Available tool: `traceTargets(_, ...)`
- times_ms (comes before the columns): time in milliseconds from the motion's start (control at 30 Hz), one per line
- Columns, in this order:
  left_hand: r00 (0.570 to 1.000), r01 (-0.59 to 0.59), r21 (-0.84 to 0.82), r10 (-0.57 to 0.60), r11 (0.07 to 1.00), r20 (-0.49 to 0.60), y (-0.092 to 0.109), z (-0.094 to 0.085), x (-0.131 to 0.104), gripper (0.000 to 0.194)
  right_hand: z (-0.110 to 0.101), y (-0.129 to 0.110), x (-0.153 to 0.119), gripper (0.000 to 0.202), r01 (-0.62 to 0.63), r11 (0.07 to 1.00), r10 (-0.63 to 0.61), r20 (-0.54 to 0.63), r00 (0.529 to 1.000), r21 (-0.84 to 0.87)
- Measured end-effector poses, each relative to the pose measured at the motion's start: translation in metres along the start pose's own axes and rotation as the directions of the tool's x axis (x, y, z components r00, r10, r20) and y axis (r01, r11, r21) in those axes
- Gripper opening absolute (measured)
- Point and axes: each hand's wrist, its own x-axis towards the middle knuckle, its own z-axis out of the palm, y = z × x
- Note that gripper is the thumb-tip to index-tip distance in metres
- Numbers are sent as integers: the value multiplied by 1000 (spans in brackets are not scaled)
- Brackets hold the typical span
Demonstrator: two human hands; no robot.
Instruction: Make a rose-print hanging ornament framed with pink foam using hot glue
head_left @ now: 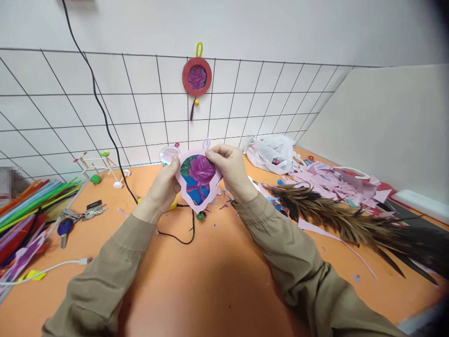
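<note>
Above the middle of a smooth orange tabletop [217,271], I hold up a pale pink bordered, shield-shaped ornament with a purple rose print [199,180]. My left hand [163,185] is clamped on its upper left edge, thumb in front; my right hand [231,171] pinches the upper right edge, near the foot of a thin pale pink loop [206,143].

I judge the piece well along: the printed panel fills the border and the loop stands at the top. A small shiny green bead [200,216] shows just under the lower tip, but I cannot tell whether it hangs from there or lies behind. For comparison, a red-rimmed round ornament [197,77] on the white wall grid has a loop, a gold bell and a dark purple tassel; I make out no clear tassel under mine. Whether anything is left to fasten, I cannot say.

I can read no brand or writing anywhere. A small black rectangular tag [94,204] by the metal keys [93,214] carries marks too tiny to decipher.
</note>
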Motion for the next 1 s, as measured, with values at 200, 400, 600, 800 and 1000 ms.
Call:
traceTargets(200, 994, -10, 68, 18, 998, -109, 1, 1, -1, 43, 1, 0, -2, 20, 15, 1000, -14, 48, 999, -27)
traceTargets(400, 991, -96, 160, 110, 982, -77, 1, 3, -4, 47, 0, -1, -2, 19, 21, 999, -19, 66, 998, -26)
traceTargets(600, 993, -93, 48, 96, 995, -74, 8, 5, -6, 60, -2, -1, -2, 17, 30, 1000, -30, 48, 998, -3)
traceTargets(800, 996, -65, 69, 69, 996, -59, 16, 5, -7, 74, -6, -3, 0, 18, 52, 999, -52, 69, 996, 7)
traceTargets(1000, 959, -169, 177, 204, 969, -197, 15, 1, -4, 42, -11, -7, 1, 17, 52, 998, -53, 46, 998, 20)
